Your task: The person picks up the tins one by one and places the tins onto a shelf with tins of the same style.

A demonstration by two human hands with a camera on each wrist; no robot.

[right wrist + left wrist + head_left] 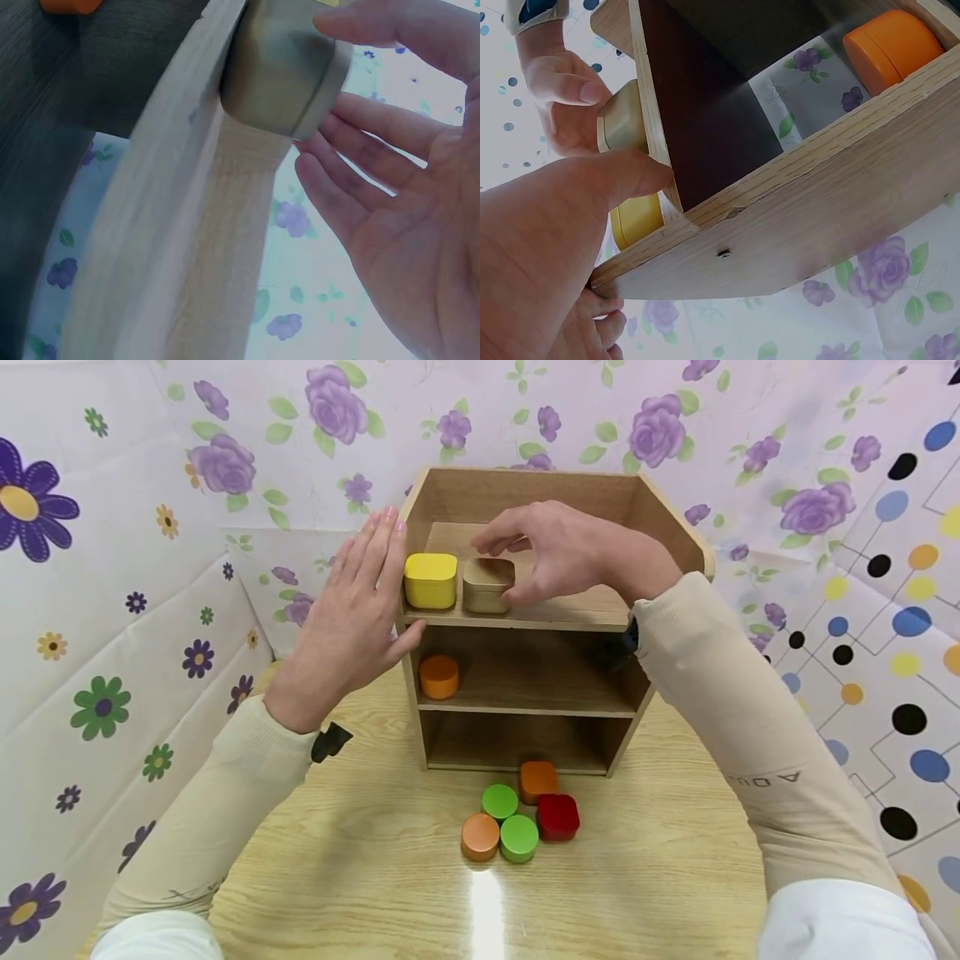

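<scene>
A wooden shelf unit (525, 710) stands on the table. On its top tier, at the left front, a yellow rounded-square box (431, 583) sits beside a tan rounded-square box (487, 592). My left hand (348, 618) lies along the unit's left side, fingers straight, thumb across the front edge of the top board. Around the tan box curves my right hand (562, 552), thumb at its right front corner and fingertips behind it. A gap shows between palm and box. In the right wrist view the thumb overlaps the tan box (277, 71); whether the fingertips touch it, I cannot tell.
An orange round box (438, 678) stands at the left of the middle tier. Before the unit, on the table (360, 860), are several small boxes: green round (519, 838), peach round (480, 837), orange square (538, 782) and red square (558, 817). Patterned cloth (337, 410) hangs around.
</scene>
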